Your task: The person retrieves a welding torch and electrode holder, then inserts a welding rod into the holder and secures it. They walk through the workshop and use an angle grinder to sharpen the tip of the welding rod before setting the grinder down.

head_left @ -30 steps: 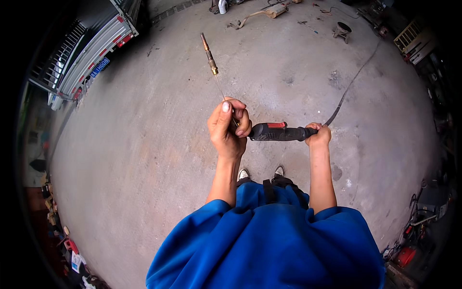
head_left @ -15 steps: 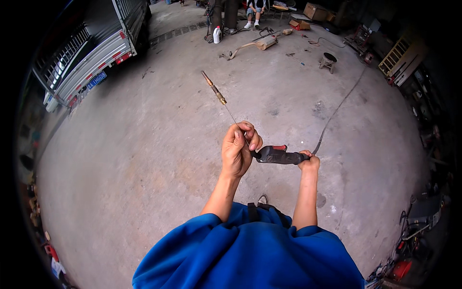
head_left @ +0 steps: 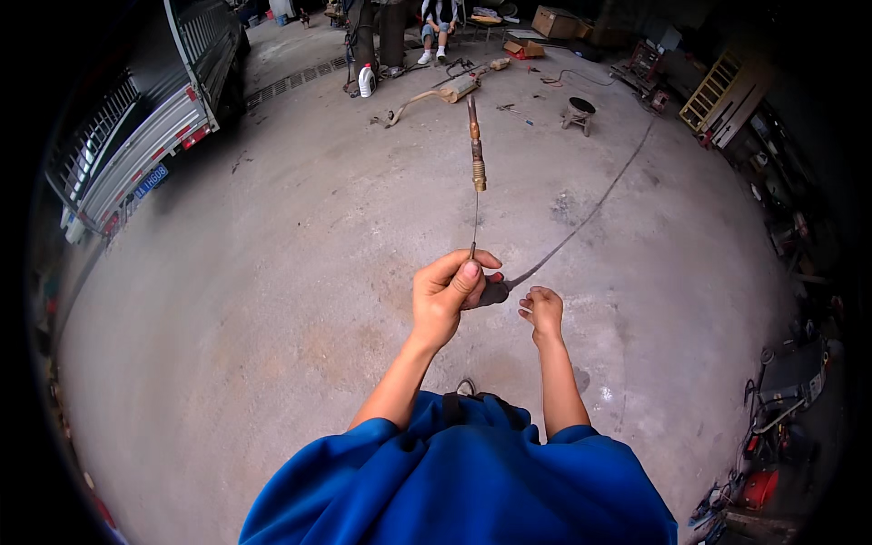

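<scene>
My left hand (head_left: 442,295) is closed round the front of a welding torch (head_left: 494,292), whose dark handle shows partly behind the fingers, with a bit of red on it. Out of the grip rises a thin wire (head_left: 476,221). A copper and brass torch tip (head_left: 478,154) sits upright high on this wire, apart from the fingers. To the right of the handle my right hand (head_left: 545,312) is empty, its fingers loosely bent and apart. From the handle a dark cable (head_left: 599,204) runs off along the floor toward the far right.
A truck (head_left: 136,136) stands at the far left. Beyond lie an exhaust muffler (head_left: 457,88) and a white jug (head_left: 366,81); a round stool (head_left: 579,114) is right of them. A person (head_left: 439,32) sits at the back. Tools and equipment (head_left: 758,489) crowd the right edge.
My right hand has let go of the torch's cable end. The torch has swung round in my left hand, its handle now pointing away. The tip and wire have turned from slanting left to upright.
</scene>
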Demonstrator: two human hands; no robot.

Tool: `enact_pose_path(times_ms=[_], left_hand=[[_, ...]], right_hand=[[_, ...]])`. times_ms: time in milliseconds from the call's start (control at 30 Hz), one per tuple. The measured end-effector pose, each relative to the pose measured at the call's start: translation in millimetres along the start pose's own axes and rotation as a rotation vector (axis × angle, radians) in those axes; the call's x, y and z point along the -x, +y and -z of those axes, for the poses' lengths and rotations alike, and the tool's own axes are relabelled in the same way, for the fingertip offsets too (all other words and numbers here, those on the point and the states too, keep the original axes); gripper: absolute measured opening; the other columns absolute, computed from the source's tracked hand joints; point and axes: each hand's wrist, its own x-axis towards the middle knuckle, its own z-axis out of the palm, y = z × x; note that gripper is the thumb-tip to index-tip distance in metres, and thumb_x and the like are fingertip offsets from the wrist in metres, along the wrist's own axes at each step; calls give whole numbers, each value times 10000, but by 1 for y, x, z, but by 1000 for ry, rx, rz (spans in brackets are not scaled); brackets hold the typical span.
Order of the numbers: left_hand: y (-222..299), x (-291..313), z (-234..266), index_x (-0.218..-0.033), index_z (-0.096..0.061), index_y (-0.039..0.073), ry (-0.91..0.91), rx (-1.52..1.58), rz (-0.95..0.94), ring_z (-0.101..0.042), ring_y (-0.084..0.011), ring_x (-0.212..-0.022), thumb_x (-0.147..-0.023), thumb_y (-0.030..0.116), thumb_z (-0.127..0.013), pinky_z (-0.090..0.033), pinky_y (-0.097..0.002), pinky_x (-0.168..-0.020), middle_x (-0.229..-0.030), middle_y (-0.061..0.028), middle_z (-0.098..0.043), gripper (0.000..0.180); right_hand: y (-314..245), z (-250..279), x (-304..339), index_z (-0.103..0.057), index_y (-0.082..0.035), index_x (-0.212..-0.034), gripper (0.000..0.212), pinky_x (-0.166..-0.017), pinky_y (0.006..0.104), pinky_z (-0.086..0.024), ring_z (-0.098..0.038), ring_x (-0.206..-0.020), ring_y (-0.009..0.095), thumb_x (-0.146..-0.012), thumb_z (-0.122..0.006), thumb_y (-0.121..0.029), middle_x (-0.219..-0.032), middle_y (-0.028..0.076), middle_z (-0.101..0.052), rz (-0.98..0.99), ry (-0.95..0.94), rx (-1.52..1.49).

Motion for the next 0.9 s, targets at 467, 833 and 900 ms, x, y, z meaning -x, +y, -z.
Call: enact_pose_path(times_ms=[467,833,900], left_hand=[[-70,-97,-132,-890,-637,9,-584,-714,-223,-576,-311,-598,-984,212,-576,-461,-376,-574,-698,-151,-610,232],[-128,-209,-174,-878,-586,-4,-959,-838,-149,-550,-382,-617,-986,200,-564,-439,-426,-583,-680,-194,-554,232],[-139,-232,-173,-878,-586,1,-1004,-856,-141,-541,-385,-594,-986,206,-565,-428,-433,-570,-656,-192,-541,233]], right_hand=[[-365,126,145,-661,-116,-1014,346,-950,482,-439,-579,-1012,254,-687,-757,-174,-1032,38,-623,1846,70,1870],[-402,167,69,-639,-95,-941,251,-894,421,-462,-566,-878,201,-698,-693,-125,-870,33,-553,1555,54,2006],[-403,168,44,-627,-75,-901,206,-857,385,-466,-551,-820,196,-701,-669,-107,-797,31,-509,1431,-71,1999]])
